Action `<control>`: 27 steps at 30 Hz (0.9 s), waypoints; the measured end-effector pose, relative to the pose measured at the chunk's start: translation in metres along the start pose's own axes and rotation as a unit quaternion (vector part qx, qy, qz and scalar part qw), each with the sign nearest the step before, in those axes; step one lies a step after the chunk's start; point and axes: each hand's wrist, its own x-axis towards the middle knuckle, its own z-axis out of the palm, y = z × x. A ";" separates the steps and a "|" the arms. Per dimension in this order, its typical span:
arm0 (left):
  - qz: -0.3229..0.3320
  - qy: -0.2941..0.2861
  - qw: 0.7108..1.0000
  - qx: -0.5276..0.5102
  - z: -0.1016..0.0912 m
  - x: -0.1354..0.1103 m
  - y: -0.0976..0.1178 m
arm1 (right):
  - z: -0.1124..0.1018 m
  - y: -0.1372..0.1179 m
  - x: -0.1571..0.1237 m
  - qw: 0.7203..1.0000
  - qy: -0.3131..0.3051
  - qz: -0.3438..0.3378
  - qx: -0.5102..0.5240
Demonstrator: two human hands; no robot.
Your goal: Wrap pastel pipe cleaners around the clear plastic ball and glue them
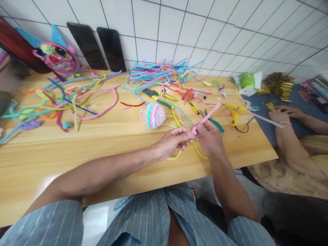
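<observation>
Both hands meet over the front right of the wooden table. My left hand [176, 140] is closed, its thumb and fingertips pinching the bunched end of a pink pipe cleaner [211, 112]. My right hand [208, 135] grips the same pipe cleaner, whose free end sticks up and to the right. Yellow pipe cleaners [197, 150] lie beneath and around the hands. Left of them sits a clear round piece [153, 115] wrapped with teal, pink and purple bands. Teal-handled pliers [216, 124] lie partly behind my right hand.
A yellow glue gun [234, 112] with a long glue stick stands at right. Green-and-yellow pliers [164, 102] and a heap of pipe cleaners [159, 75] lie behind. Two phones [112, 48] and a colourful figure [57, 58] lean at the wall. Another person's hands [282, 116] work at far right.
</observation>
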 end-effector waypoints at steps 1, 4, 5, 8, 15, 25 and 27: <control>0.004 0.004 1.000 0.019 -0.001 0.001 0.000 | 0.000 -0.001 0.000 1.000 -0.005 0.009 0.004; 0.055 0.034 0.992 0.107 -0.004 0.002 -0.001 | 0.000 -0.005 0.001 0.999 -0.013 0.013 -0.028; 0.078 0.048 0.987 0.135 -0.004 0.003 -0.002 | 0.000 -0.007 0.001 0.999 -0.015 0.008 -0.048; 0.118 0.078 0.973 0.184 -0.005 0.003 -0.003 | 0.003 -0.011 -0.002 0.993 -0.015 -0.022 -0.116; 0.075 0.082 0.986 0.126 -0.008 0.006 -0.006 | 0.012 -0.002 -0.017 0.940 0.017 -0.166 -0.296; 0.131 0.093 0.985 0.060 -0.005 0.004 -0.002 | -0.030 0.012 -0.019 0.783 -0.071 -0.345 -0.513; 0.134 0.066 0.986 0.070 -0.002 0.000 0.001 | -0.040 0.005 -0.020 0.790 -0.082 -0.338 -0.505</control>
